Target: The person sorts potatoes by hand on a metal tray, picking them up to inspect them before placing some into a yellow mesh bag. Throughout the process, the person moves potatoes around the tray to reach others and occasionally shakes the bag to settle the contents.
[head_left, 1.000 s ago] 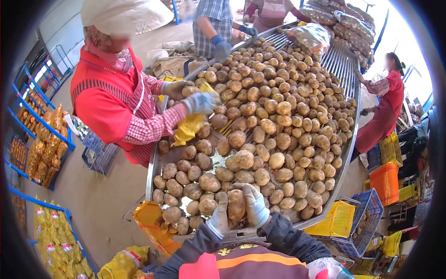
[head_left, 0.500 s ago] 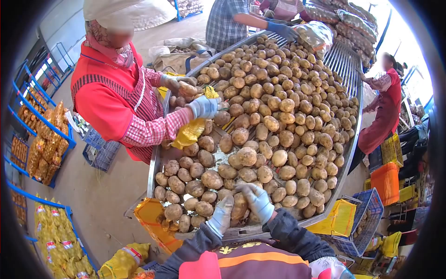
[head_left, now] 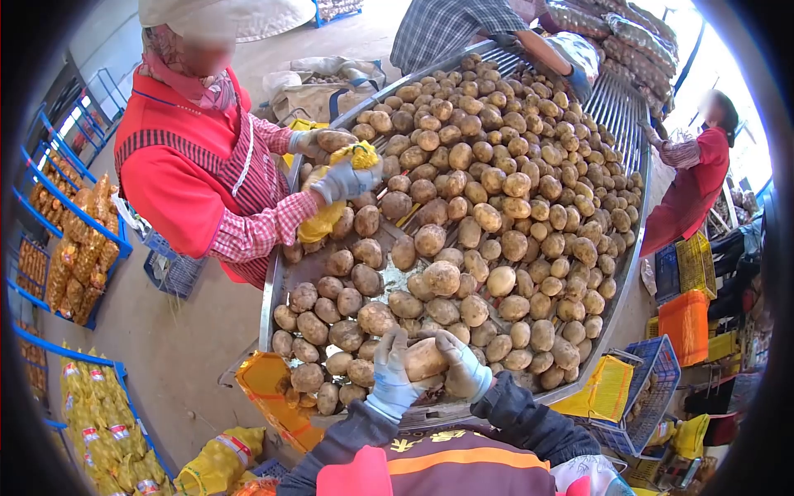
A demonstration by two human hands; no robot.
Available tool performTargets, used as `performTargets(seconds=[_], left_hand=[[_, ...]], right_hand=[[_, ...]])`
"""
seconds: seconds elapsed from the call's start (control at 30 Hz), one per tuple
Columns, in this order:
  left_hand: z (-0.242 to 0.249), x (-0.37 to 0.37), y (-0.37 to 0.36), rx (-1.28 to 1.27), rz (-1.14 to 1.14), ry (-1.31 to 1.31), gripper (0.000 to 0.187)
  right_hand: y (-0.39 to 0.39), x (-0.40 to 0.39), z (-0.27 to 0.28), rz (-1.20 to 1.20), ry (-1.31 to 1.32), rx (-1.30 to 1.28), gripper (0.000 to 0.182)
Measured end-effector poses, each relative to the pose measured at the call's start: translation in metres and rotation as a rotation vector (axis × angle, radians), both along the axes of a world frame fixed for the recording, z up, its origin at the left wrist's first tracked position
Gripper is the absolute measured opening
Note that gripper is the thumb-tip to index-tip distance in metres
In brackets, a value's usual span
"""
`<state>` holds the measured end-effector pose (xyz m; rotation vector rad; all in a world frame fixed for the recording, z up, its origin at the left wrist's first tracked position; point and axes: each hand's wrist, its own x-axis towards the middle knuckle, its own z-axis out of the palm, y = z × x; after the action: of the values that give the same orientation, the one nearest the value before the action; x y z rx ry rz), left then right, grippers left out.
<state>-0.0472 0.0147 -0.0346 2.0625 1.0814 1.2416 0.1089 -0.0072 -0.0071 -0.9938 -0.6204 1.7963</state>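
At the near edge of the metal sorting table [head_left: 389, 277], my left hand [head_left: 394, 376] and my right hand [head_left: 463, 366] both wear light blue and grey gloves. Between them they hold one large potato [head_left: 426, 359], lying sideways with a hand at each end. Loose potatoes [head_left: 500, 281] are heaped beyond and around my hands. Across the table's left side, a co-worker in red [head_left: 190, 157] holds a potato and a yellow net bag [head_left: 322, 221] in gloved hands.
Another co-worker's arm [head_left: 546, 54] reaches over the far end. A person in red [head_left: 691, 178] stands at the right. An orange-yellow crate [head_left: 277, 397] adjoins the near left corner; blue crates [head_left: 653, 372] stand at the right. Filled yellow net bags [head_left: 99, 413] sit at the left.
My hands have closed in on the large potato, which is now turned sideways and lifted slightly. The co-worker in red has drawn the net bag towards the potato. The far co-worker leans further over the table.
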Motion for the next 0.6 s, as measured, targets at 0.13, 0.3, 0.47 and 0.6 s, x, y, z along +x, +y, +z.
performTargets(seconds=[0.13, 0.3, 0.47, 0.6], left_hand=[[0.011, -0.006, 0.007, -0.198, -0.146, 0.294, 0.094], [0.009, -0.011, 0.006, -0.578, -0.387, 0.078, 0.067], [-0.021, -0.020, 0.001, -0.924, -0.347, -0.064, 0.047], [0.002, -0.013, 0.005, -1.166, -0.139, -0.685, 0.049]], right_hand=[[-0.001, -0.005, -0.008, -0.022, -0.304, 0.121, 0.053], [0.006, 0.003, -0.019, 0.165, -0.696, 0.000, 0.044], [0.001, 0.005, -0.024, 0.195, -0.825, 0.072, 0.045], [0.003, -0.001, -0.003, 0.030, -0.509, 0.169, 0.043]])
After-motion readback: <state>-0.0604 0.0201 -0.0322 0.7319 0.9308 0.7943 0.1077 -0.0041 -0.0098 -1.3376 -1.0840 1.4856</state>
